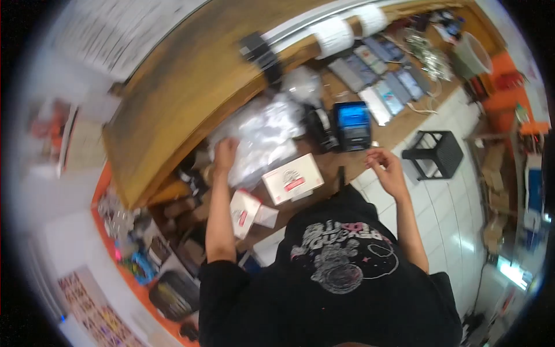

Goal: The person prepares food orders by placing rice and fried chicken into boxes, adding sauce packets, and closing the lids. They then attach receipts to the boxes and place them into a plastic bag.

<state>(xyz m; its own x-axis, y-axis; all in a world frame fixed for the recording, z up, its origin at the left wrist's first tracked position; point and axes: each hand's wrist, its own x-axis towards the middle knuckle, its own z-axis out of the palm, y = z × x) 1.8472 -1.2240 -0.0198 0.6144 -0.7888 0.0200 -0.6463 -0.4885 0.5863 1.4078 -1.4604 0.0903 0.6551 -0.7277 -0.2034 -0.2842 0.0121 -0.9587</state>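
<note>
My left hand (226, 151) rests at the left edge of a heap of clear plastic bags (263, 136), its fingers curled; whether it grips the plastic is too blurred to tell. My right hand (386, 168) hovers beyond the counter edge, over the tiled floor, with bent fingers apart and nothing in them. Between the hands lies a white box with a red label (293, 178). A second white and red box (244, 213) sits nearer my left forearm. A black device with a lit blue screen (352, 125) stands just beyond my right hand.
Several phones (383, 99) lie in rows on the counter, near a white cable. Paper rolls (332, 36) stand at the back. A black stool (437, 154) is on the floor at the right. A wooden shelf (179, 87) overhangs the counter's left part.
</note>
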